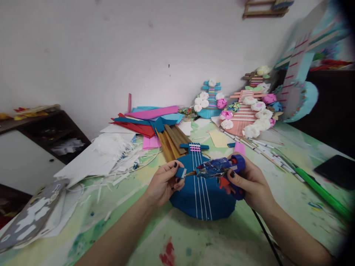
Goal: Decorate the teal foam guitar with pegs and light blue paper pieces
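Observation:
My left hand (163,183) pinches a small blue block (181,173) with a pale edge facing right. Wrapped round a blue glue gun (215,168) with a red-orange trigger is my right hand (251,183). The gun's nozzle points left and is at or very near the block's pale edge; whether they touch I cannot tell. Beneath both hands lies a blue paper guitar (203,199) with white strings and a short neck with pink and white stripes. Parts of its body are hidden by the gun and my fingers.
Folded coloured paper (151,112) and white scraps (113,147) lie at the left back. Decorated paper instruments (212,98) with flowers lean by the wall. On the right are paper sticks (266,153), a green tube-like tool (321,192) and a black phone-like slab (337,170). A black cord (266,232) trails from the gun.

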